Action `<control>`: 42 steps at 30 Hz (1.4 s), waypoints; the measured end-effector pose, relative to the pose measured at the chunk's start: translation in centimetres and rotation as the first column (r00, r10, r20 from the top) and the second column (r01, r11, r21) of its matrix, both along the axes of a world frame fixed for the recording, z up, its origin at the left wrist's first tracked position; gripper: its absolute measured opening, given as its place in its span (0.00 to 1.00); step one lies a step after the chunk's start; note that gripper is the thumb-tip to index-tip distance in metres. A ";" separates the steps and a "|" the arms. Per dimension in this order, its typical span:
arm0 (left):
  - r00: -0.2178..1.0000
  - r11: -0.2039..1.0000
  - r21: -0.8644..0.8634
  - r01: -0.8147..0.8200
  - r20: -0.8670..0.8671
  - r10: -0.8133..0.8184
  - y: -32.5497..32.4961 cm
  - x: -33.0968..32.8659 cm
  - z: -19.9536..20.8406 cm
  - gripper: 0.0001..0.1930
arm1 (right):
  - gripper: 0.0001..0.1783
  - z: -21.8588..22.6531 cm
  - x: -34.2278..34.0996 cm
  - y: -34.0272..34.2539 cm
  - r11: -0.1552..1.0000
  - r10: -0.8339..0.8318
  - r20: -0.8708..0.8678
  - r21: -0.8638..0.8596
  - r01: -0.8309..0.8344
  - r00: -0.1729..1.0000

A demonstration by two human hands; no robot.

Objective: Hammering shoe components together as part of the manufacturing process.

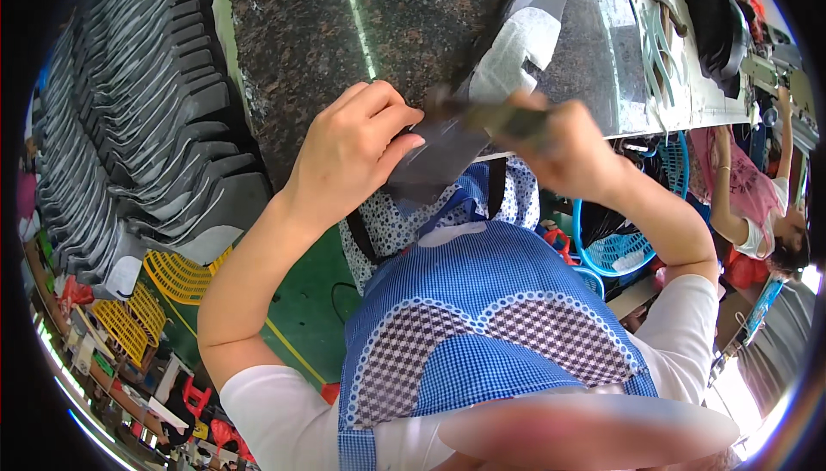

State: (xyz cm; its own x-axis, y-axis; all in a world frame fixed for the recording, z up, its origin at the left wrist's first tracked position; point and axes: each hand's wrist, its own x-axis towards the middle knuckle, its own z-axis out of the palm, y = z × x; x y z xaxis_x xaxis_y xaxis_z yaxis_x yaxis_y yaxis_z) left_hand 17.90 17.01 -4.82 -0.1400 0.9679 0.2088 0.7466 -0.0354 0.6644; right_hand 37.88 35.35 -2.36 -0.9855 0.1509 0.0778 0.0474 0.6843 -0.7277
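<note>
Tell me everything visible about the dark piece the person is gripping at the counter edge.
The dark grey piece is a flat, shaped panel that looks like stiff synthetic sheet with a pale, felt-like lining patch on its upper part. It lies slanted across the speckled stone counter, its lower end overhanging. The left hand pinches that end; the blurred right hand presses a tool against it.

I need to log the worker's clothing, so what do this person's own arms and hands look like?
Both forearms are bare. The left hand and the blurred right hand show no gloves. Short white sleeves cover the upper arms, beside a blue checked apron.
</note>
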 end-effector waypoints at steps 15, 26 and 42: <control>0.985 0.989 -0.071 -0.132 0.105 0.139 -1.8 0.4 -0.3 0.10 | 0.10 -0.9 -0.5 -0.9 0.997 0.057 0.063 -0.047 -0.054 0.996; 0.974 0.971 0.157 -0.182 -0.108 0.200 -2.8 2.2 -1.4 0.06 | 0.13 -1.6 -0.9 -1.3 0.998 0.044 0.031 -0.049 -0.042 0.999; 0.960 0.994 -0.022 -0.104 -0.262 0.095 -0.8 1.0 1.4 0.18 | 0.11 -0.7 1.2 1.3 0.869 -0.455 -0.114 -0.275 0.412 0.883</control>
